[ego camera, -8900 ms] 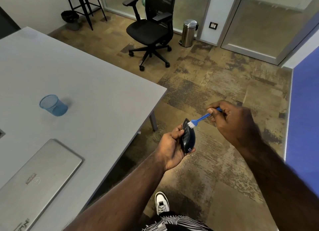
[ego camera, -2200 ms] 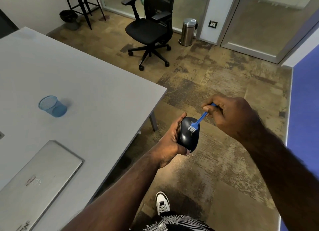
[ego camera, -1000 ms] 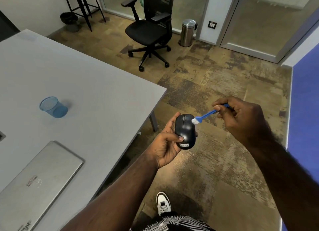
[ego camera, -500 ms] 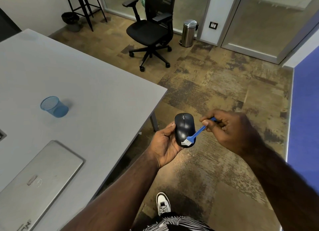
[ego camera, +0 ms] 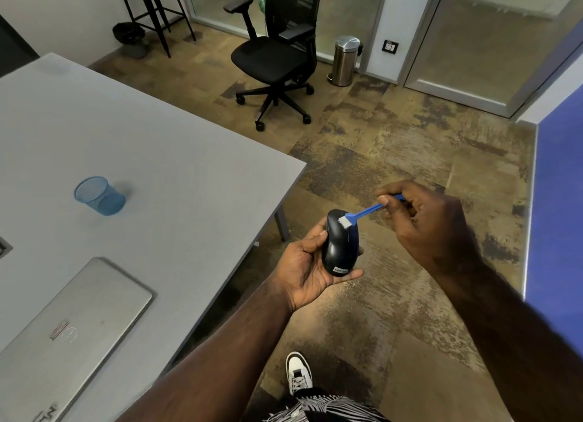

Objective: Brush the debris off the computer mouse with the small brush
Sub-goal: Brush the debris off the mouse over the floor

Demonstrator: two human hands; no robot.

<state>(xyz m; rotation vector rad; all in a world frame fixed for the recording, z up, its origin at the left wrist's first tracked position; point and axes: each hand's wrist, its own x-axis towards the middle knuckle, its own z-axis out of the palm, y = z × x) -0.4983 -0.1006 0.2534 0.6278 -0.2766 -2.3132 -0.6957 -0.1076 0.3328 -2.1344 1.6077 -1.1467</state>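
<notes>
Grey table (ego camera: 164, 156) left, mottled brown carpet (ego camera: 394, 156) right. Left hand (ego camera: 310, 268) grips black mouse (ego camera: 340, 243), label "Lenovo". Right hand (ego camera: 426, 219) pinches blue brush (ego camera: 362, 214), bristles touching mouse's far end.

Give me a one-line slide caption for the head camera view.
Left hand holds a black mouse while the right hand sets a small blue brush on its top end.

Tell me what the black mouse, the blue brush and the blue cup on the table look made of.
Black computer mouse: likely moulded plastic, semi-gloss, soft highlights on its shell. Small blue brush: thin plastic handle, white bristles, probably synthetic. Blue cup: see-through grid suggests wire mesh, painted; plastic mesh possible.
</notes>
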